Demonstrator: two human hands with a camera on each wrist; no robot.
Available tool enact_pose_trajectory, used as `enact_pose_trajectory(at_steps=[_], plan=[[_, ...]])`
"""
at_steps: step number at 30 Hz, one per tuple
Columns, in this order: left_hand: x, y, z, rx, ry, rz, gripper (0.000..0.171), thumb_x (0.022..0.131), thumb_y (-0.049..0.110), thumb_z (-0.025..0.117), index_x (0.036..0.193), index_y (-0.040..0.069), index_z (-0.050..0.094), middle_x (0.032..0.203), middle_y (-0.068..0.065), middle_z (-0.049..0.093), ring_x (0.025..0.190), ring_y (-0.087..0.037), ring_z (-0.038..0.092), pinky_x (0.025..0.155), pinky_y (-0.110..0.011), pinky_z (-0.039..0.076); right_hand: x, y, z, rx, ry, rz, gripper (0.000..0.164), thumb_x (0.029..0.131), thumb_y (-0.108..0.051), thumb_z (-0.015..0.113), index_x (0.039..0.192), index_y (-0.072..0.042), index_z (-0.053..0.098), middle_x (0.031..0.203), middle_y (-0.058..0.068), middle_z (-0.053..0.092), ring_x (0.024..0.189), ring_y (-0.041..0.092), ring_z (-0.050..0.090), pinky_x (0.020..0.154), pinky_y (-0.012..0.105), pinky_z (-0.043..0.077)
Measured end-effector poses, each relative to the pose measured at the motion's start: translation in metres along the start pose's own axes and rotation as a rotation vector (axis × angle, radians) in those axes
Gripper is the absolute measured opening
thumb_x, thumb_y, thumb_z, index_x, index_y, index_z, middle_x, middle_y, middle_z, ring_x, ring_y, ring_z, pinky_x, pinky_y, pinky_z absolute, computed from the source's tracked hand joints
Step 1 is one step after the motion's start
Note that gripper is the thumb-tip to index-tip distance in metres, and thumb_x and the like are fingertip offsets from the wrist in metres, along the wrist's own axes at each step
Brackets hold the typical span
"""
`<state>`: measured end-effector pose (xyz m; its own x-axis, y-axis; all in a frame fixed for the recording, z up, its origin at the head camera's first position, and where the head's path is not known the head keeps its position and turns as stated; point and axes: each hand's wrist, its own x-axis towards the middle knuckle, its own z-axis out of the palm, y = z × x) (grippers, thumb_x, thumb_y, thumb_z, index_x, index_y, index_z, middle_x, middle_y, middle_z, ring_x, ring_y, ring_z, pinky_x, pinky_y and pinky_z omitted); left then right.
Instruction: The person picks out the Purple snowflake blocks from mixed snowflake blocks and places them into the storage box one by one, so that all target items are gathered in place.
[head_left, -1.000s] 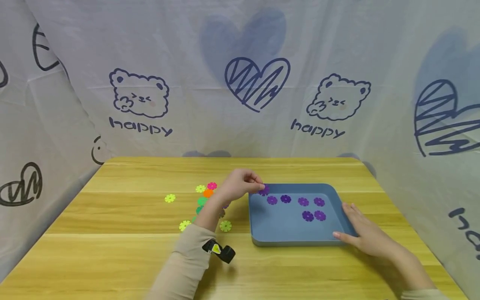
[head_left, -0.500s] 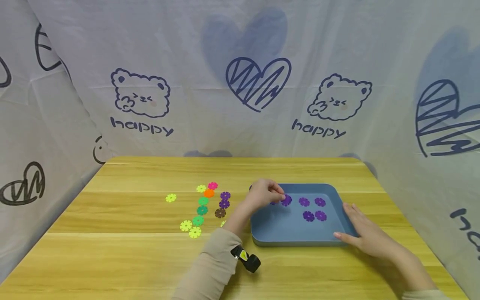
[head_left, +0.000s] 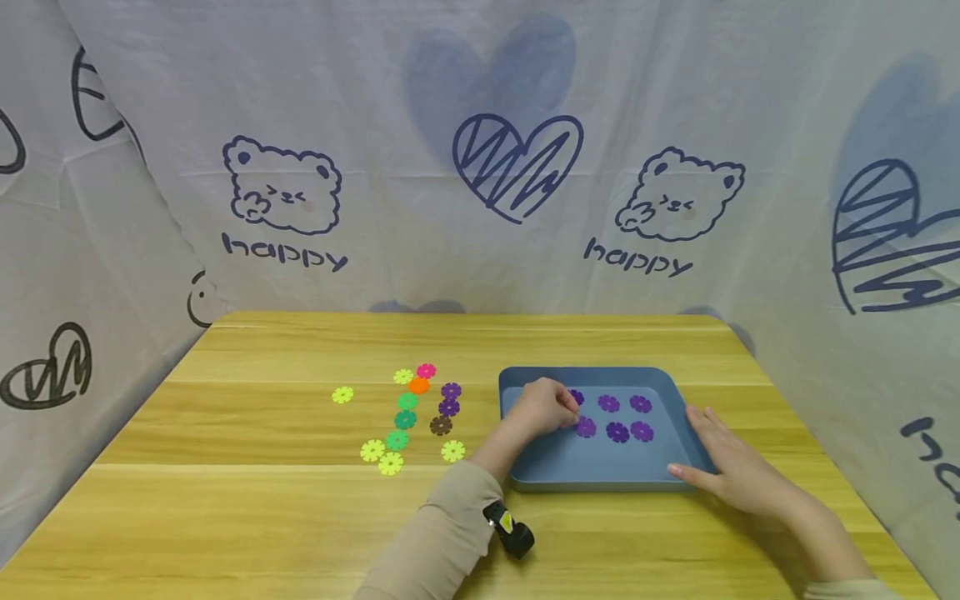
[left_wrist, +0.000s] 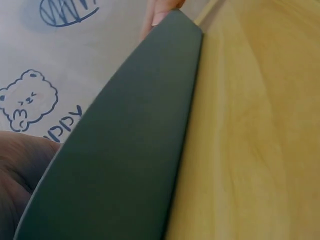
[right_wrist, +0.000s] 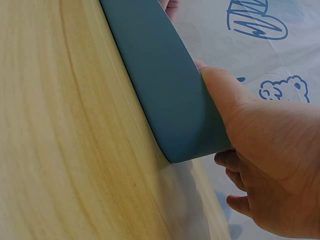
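My left hand [head_left: 543, 408] is inside the blue-grey tray [head_left: 562, 467], pinching the left edge of a light purple interlocking disc [head_left: 585, 427] low over the tray floor. This disc lines up with a dark purple disc [head_left: 617, 432] and a purple disc [head_left: 642, 432] in the front row. Behind them lie a purple disc [head_left: 608, 403], another purple disc [head_left: 641, 404] and a dark disc [head_left: 576, 397] partly covered by my left hand. My right hand [head_left: 738, 467] grips the tray's front right corner; in the right wrist view its thumb [right_wrist: 220, 82] lies at the rim.
Left of the tray, several loose discs lie on the wooden table [head_left: 225, 500]: yellow [head_left: 342, 395], pink [head_left: 426, 371], orange [head_left: 418, 386], teal [head_left: 406, 420], brown [head_left: 441, 426] and dark purple [head_left: 449, 407]. A printed white cloth [head_left: 390, 250] hangs behind.
My left hand has brought the purple disc over the tray's left rim, then rightward and toward the front row, lowering it. The right hand and tray have stayed put.
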<state>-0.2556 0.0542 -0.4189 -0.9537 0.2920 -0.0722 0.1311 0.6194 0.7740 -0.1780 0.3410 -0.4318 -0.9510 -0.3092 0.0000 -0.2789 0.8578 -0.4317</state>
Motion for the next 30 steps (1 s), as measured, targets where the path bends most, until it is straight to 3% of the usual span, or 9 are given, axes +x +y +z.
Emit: enact_pose_trajectory(at_steps=[2,5,8,9,12,16,22,26,30], plan=[[-0.002,0.000,0.000,0.044,0.001,0.017,0.006,0.082,0.012,0.077,0.083,0.010,0.072,0.080,0.002,0.067,0.073,-0.010,0.055,0.072,-0.027,0.049,0.000,0.000,0.000,0.004,-0.003,0.001,0.100,0.089,-0.050,0.064,0.154,0.004,0.009,0.158,0.031,0.014,0.145,0.052,0.007,0.108,0.072,0.017],[-0.005,0.001,-0.005,0.072,-0.002,0.054,0.008,0.082,0.012,0.077,0.089,0.009,0.073,0.083,0.001,0.069,0.072,-0.010,0.058,0.076,-0.030,0.053,0.000,0.000,0.000,0.009,-0.007,0.006,0.101,0.089,-0.051,0.064,0.154,0.004,0.009,0.158,0.031,0.014,0.145,0.052,0.006,0.107,0.073,0.016],[-0.010,0.000,-0.017,0.072,0.005,0.101,0.013,0.083,0.012,0.076,0.095,0.007,0.073,0.084,0.000,0.070,0.070,-0.008,0.060,0.070,-0.024,0.053,0.000,0.000,0.000,0.008,-0.010,0.009,0.101,0.089,-0.051,0.064,0.154,0.004,0.009,0.158,0.031,0.014,0.145,0.052,0.007,0.108,0.072,0.016],[-0.012,-0.001,-0.022,0.066,0.005,0.115,0.015,0.084,0.011,0.076,0.097,0.005,0.072,0.086,-0.002,0.070,0.068,-0.009,0.060,0.062,-0.021,0.050,0.000,0.000,0.000,0.008,-0.011,0.012,0.101,0.089,-0.051,0.064,0.154,0.004,0.009,0.158,0.031,0.014,0.145,0.052,0.007,0.108,0.072,0.016],[-0.019,-0.004,-0.041,0.054,0.022,0.157,0.018,0.085,0.010,0.074,0.101,0.003,0.071,0.090,-0.006,0.071,0.075,-0.011,0.060,0.065,-0.020,0.049,0.000,-0.001,0.000,0.009,-0.010,0.009,0.101,0.089,-0.050,0.064,0.153,0.005,0.010,0.158,0.031,0.014,0.145,0.052,0.007,0.108,0.072,0.017],[-0.029,-0.015,-0.069,0.013,0.036,0.143,0.019,0.087,0.010,0.071,0.104,0.003,0.069,0.096,-0.008,0.069,0.087,-0.017,0.062,0.073,-0.027,0.052,-0.001,-0.002,-0.001,0.004,-0.006,0.005,0.100,0.089,-0.049,0.064,0.153,0.004,0.011,0.158,0.031,0.015,0.145,0.053,0.008,0.107,0.072,0.017],[-0.042,-0.041,-0.108,0.008,0.100,0.097,0.021,0.088,0.013,0.070,0.107,0.005,0.068,0.099,-0.008,0.069,0.093,-0.022,0.066,0.073,-0.029,0.053,0.000,-0.003,-0.003,0.010,-0.008,0.005,0.100,0.089,-0.049,0.064,0.154,0.004,0.010,0.158,0.031,0.013,0.145,0.052,0.006,0.107,0.073,0.016],[-0.044,-0.063,-0.124,0.013,0.135,0.061,0.023,0.087,0.014,0.071,0.108,0.004,0.068,0.097,-0.009,0.068,0.090,-0.021,0.065,0.070,-0.027,0.052,0.000,-0.003,-0.003,0.007,-0.006,-0.001,0.099,0.090,-0.049,0.064,0.154,0.004,0.009,0.158,0.031,0.013,0.145,0.053,0.006,0.107,0.073,0.016],[-0.042,-0.089,-0.129,0.031,0.094,0.008,0.023,0.086,0.013,0.072,0.105,0.001,0.067,0.094,-0.010,0.067,0.083,-0.020,0.061,0.068,-0.027,0.049,-0.001,-0.003,0.000,0.006,-0.002,-0.002,0.100,0.089,-0.049,0.064,0.154,0.004,0.010,0.158,0.031,0.014,0.145,0.053,0.007,0.107,0.073,0.016]])
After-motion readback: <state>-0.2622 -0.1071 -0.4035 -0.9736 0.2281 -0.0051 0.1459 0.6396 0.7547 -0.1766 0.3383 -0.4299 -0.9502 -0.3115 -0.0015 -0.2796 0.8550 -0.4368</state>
